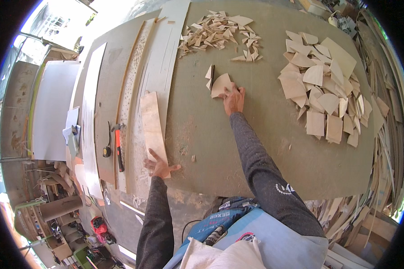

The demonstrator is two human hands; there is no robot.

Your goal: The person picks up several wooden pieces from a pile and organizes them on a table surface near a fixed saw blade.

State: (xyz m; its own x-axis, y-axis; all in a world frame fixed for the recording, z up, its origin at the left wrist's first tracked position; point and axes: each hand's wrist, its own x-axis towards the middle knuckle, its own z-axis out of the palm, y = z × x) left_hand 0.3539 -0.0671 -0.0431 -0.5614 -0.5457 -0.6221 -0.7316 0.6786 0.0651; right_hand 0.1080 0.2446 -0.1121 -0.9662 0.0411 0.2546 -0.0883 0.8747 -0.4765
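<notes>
A long, narrow plywood strip [151,121] lies on the left part of the table, pointing away from me. My left hand [158,166] rests at its near end with the fingers spread. Farther off, near the middle of the table, my right hand [233,99] grips a small plywood piece with a curved edge [220,84]. Just left of that piece stands a thin dark strip [212,76], with a small pale wood offcut [208,77] against its other side. What lies under my right fingers is hidden.
Triangular offcuts [211,33] lie heaped at the far edge; curved plywood pieces [330,85] are piled at the right. An orange-handled hammer [119,145] and a tape measure [106,151] lie at the left, beside a perforated strip [133,76]. Stacked boards [388,134] flank the right side.
</notes>
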